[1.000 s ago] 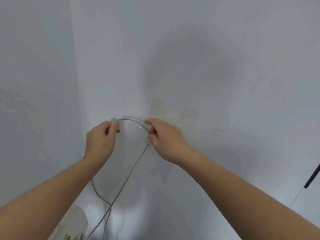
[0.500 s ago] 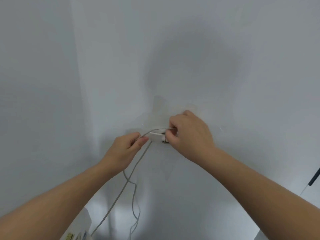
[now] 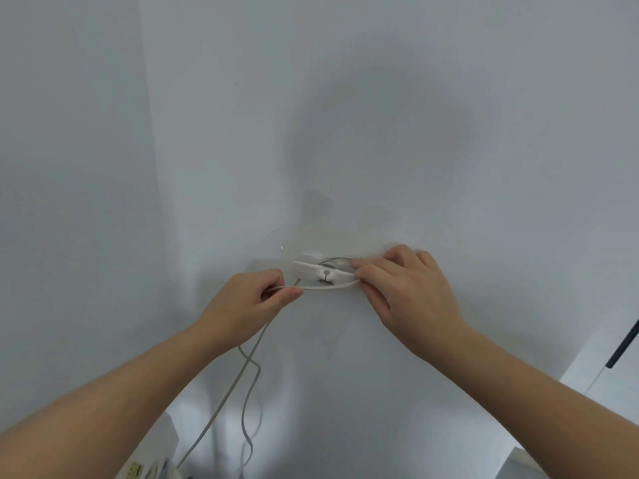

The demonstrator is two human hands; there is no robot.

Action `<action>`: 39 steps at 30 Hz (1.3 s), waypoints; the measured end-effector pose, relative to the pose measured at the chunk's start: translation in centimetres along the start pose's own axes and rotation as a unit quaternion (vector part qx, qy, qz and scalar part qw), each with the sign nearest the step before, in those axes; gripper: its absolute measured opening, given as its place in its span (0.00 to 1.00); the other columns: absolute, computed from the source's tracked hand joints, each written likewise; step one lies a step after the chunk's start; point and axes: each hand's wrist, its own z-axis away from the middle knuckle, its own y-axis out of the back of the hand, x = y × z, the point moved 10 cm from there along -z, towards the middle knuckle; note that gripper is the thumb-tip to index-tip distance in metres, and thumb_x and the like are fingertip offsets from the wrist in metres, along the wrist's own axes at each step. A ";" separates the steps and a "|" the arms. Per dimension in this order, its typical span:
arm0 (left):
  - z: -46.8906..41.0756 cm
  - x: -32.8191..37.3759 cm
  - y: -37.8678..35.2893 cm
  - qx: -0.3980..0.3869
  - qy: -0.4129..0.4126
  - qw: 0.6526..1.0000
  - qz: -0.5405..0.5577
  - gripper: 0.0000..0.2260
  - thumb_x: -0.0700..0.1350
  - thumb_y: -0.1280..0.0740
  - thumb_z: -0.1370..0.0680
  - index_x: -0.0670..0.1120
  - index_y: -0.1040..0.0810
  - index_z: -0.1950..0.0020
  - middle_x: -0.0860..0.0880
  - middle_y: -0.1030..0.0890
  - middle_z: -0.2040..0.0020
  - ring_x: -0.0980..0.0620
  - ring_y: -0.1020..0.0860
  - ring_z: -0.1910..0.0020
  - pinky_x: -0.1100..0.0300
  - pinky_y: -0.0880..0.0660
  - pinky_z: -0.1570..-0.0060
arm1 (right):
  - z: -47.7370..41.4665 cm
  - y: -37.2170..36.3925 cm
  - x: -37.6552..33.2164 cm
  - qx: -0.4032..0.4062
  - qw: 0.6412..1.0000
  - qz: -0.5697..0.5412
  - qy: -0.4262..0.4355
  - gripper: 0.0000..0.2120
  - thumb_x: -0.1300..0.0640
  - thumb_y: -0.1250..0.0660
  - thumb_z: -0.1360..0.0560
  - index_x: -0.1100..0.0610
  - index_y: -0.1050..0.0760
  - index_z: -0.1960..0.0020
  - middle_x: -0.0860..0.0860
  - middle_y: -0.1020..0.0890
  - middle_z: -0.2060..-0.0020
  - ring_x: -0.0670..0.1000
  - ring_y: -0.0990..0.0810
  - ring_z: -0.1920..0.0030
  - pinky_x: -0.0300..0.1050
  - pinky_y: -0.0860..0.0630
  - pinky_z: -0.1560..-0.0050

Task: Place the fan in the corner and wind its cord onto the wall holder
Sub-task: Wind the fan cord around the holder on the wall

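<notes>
Running under the holder (image 3: 323,270), the cord (image 3: 325,288) is pinched by both hands' fingers (image 3: 288,294).

We see holder (image 3: 323,270): smooth white plastic | cord (image 3: 221,399): smooth pale sheath, faint sheen | wall (image 3: 415,133): matt painted white

- The fan (image 3: 162,471) is cut off by the near edge at the bottom left. Only a small white bit shows, and the marks on it are too small to read.
- The cord (image 3: 222,399) runs down out of the picture, so its end cannot be seen.
- The right end of the wall holder (image 3: 316,268) is hidden behind the fingers (image 3: 373,271) of the right hand (image 3: 411,295).
- A bit of the cord is hidden inside the left hand (image 3: 249,304).
- A dark pole (image 3: 622,347) on the right is cut by the edge.
</notes>
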 end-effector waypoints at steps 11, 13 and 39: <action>0.4 -0.6 -0.7 -0.016 -0.017 0.999 -0.044 0.21 0.65 0.39 0.30 0.47 0.29 0.68 0.50 0.29 0.73 0.55 0.32 0.72 0.53 0.30 0.68 | 1.9 -0.3 0.5 0.038 0.999 0.010 -0.010 0.05 0.58 0.29 0.28 0.53 0.20 0.63 0.41 0.15 0.50 0.53 0.22 0.61 0.49 0.31 0.59; 0.4 -0.7 -0.7 -0.015 -0.011 0.998 -0.054 0.20 0.63 0.37 0.29 0.47 0.30 0.68 0.52 0.30 0.74 0.55 0.33 0.73 0.55 0.32 0.69 | 2.2 -0.6 0.4 0.029 0.999 0.001 -0.029 0.05 0.57 0.31 0.27 0.52 0.20 0.62 0.42 0.15 0.49 0.53 0.22 0.62 0.49 0.31 0.58; 0.5 -2.6 -1.3 -0.183 0.013 0.937 -0.296 0.14 0.56 0.47 0.18 0.49 0.34 0.58 0.53 0.31 0.70 0.51 0.31 0.68 0.55 0.33 0.64 | 0.3 -3.0 -0.3 -0.072 0.978 -0.072 -0.181 0.10 0.49 0.36 0.23 0.50 0.25 0.44 0.46 0.23 0.50 0.50 0.25 0.48 0.42 0.33 0.62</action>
